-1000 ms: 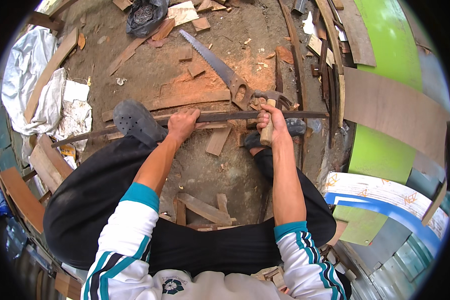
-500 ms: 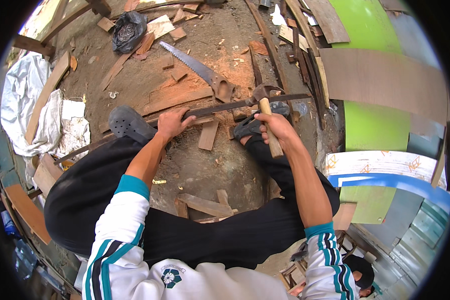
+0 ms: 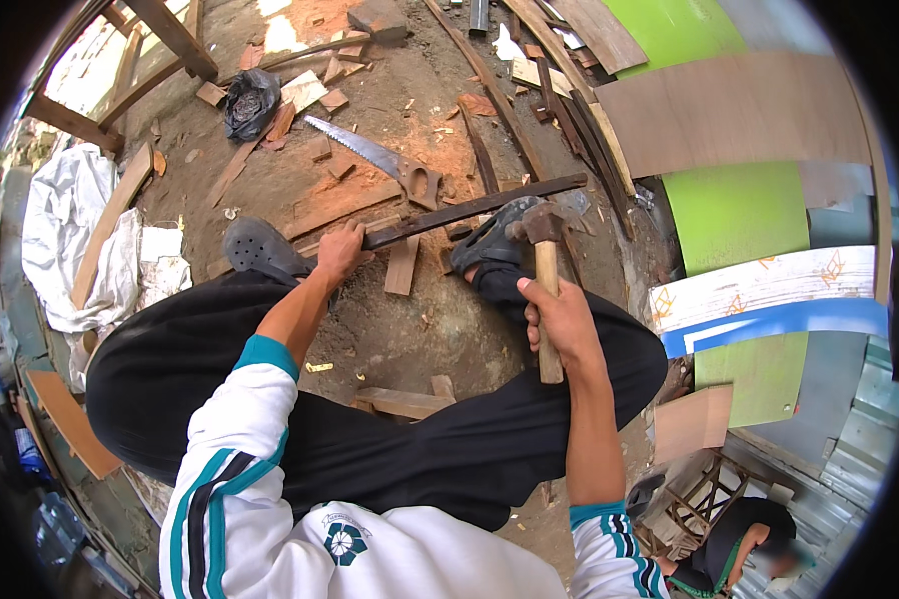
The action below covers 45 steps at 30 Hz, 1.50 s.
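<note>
Stiff dark wooden strip pinned by gripping left hand; head-heavy hammer clenched mid-handle in right hand.

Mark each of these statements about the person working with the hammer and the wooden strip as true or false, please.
1. The right hand grips a wooden-handled hammer. True.
2. The left hand is holding the handsaw. False: it holds the long dark wooden strip; the saw lies on the ground.
3. The hammer's head is at the strip. False: it is raised off it.
4. A black bag lies beyond the saw. True.
</note>
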Tool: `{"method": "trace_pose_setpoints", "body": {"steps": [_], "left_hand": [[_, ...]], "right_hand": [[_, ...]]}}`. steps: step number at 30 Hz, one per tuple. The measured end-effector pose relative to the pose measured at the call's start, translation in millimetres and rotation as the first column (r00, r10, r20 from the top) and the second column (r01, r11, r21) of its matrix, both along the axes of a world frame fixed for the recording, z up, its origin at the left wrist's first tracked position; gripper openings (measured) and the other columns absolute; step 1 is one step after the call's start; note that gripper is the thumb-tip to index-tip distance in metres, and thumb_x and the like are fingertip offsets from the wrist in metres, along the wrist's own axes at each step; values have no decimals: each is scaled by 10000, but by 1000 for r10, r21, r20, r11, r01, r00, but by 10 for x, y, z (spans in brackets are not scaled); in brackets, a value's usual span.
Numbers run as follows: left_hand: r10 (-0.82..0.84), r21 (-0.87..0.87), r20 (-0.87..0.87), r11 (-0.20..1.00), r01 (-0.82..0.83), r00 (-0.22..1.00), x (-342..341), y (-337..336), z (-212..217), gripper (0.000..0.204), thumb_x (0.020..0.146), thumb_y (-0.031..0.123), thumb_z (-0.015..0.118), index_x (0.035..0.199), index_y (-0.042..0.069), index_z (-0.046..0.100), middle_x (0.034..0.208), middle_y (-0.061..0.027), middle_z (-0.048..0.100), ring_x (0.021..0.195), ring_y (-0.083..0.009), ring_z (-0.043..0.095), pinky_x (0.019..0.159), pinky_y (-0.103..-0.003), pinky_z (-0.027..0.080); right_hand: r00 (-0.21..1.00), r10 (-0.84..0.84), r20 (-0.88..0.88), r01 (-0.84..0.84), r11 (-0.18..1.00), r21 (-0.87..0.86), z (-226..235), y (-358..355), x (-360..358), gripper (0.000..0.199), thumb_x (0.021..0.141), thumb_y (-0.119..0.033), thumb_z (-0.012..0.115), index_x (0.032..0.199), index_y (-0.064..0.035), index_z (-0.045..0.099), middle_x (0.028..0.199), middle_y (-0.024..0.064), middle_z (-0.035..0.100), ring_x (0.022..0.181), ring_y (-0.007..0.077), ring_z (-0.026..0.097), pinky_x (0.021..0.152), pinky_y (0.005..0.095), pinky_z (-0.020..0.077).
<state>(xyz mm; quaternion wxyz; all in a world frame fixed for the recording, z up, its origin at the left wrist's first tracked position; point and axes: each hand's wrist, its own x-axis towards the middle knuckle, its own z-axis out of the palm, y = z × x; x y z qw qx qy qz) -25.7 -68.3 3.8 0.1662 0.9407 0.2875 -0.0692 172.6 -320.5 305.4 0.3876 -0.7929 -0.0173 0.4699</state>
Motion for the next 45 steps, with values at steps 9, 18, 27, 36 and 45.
{"method": "trace_pose_setpoints", "body": {"steps": [9, 18, 27, 36, 45], "left_hand": [[1, -24, -57, 1000, -2, 998, 3, 134, -153, 708, 848, 524, 725, 1348, 71, 507, 1374, -123, 524, 1314, -293, 493, 1079, -461, 406], [229, 59, -132, 973, -223, 964, -64, -245, -410, 873, 927, 593, 601, 1585, 160, 226, 1619, -180, 210, 1528, -340, 156, 1211, -594, 109], [59, -308, -405, 931, -197, 912, -39, -82, -61, 1126, 869, 648, 643, 1626, 169, -39, 1678, -195, -66, 1543, -396, -110, 1197, -630, -31], [-6, -437, -449, 873, -214, 894, -67, 65, -7, 1221, 815, 670, 696, 1622, 164, -68, 1663, -210, -169, 1521, -411, -204, 1187, -635, -47], [-32, -449, -446, 873, -192, 895, -35, 87, -22, 1260, 792, 677, 715, 1618, 158, -81, 1654, -223, -195, 1512, -415, -232, 1187, -632, -53]], "right_hand": [[974, 220, 59, -217, 975, -50, -332, 84, -233, 255, 968, -244, 644, 907, -7, 574, 608, 22, 528, 439, 125, 536, 429, 304, 439], [767, 373, 522, -441, 898, 6, -1192, 779, -306, 265, 936, -227, 656, 867, 26, 618, 604, 170, 581, 485, 286, 617, 503, 393, 453], [759, 444, 477, -429, 891, -147, -2598, 715, -489, 323, 878, -312, 652, 911, 9, 634, 644, 159, 597, 576, 262, 595, 601, 413, 472], [878, 119, 464, -220, 961, 170, -2338, 794, -505, 343, 876, -294, 720, 878, 39, 639, 675, 124, 620, 613, 298, 600, 628, 437, 470], [822, -462, -334, 527, 839, 136, -2373, 780, -776, 278, 921, -281, 630, 792, -108, 456, 607, 26, 414, 484, 179, 456, 471, 374, 428]]}}
